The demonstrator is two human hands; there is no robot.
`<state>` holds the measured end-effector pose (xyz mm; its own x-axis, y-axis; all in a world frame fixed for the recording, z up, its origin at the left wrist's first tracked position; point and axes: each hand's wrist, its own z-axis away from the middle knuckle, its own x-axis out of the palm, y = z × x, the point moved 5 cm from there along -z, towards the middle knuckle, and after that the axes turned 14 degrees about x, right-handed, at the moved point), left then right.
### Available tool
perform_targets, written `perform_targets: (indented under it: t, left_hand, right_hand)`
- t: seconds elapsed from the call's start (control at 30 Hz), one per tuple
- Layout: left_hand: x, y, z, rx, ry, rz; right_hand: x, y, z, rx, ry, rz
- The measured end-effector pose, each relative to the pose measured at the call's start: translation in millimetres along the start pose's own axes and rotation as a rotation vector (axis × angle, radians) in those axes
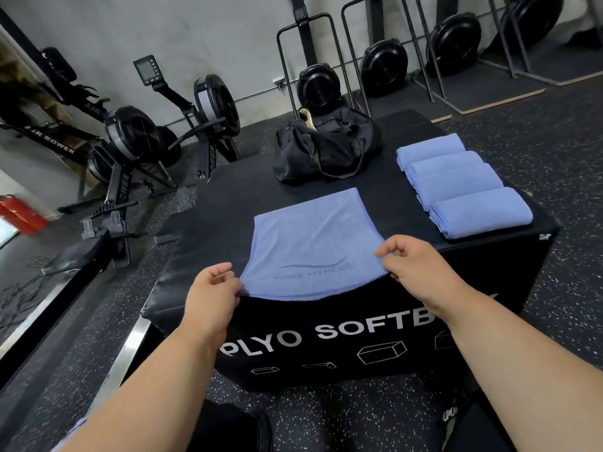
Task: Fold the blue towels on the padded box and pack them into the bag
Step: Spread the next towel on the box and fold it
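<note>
Blue microfibre towel lies flat on the padded box, its near edge draped just over the front lip. Left hand pinches the near left corner; right hand pinches the near right corner. Both forearms extend forward, wrists level, thumbs on top of the cloth. To fold well, lift both corners together, keep the edge taut, and lay it squarely on the far edge. Four folded towels sit in a row at the right. Black bag stands beyond, apparently open.
</note>
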<state>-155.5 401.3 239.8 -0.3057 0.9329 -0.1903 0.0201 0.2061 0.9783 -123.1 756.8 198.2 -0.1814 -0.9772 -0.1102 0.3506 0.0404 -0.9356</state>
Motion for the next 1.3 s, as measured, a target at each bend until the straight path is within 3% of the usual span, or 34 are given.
perform_targets:
  t: [0.2, 0.6, 1.07, 1.3]
  left_hand:
    - [25.4, 30.5, 30.5, 0.28, -0.17, -0.153]
    - [68.1, 49.9, 67.0, 0.468, -0.49, -0.184]
    - [59.7, 52.5, 82.0, 0.521, -0.488, -0.208]
    - [56.3, 51.6, 89.5, 0.566, -0.549, -0.261]
  right_hand:
    - [30.1, -18.3, 23.1, -0.153, -0.077, -0.02]
    - [89.4, -26.1, 43.1, -0.151, -0.333, -0.139]
    - [98.8, -22.5, 47.5, -0.084, -0.399, -0.165]
    - [102.2, -22.8, 51.9, 0.054, -0.467, -0.32]
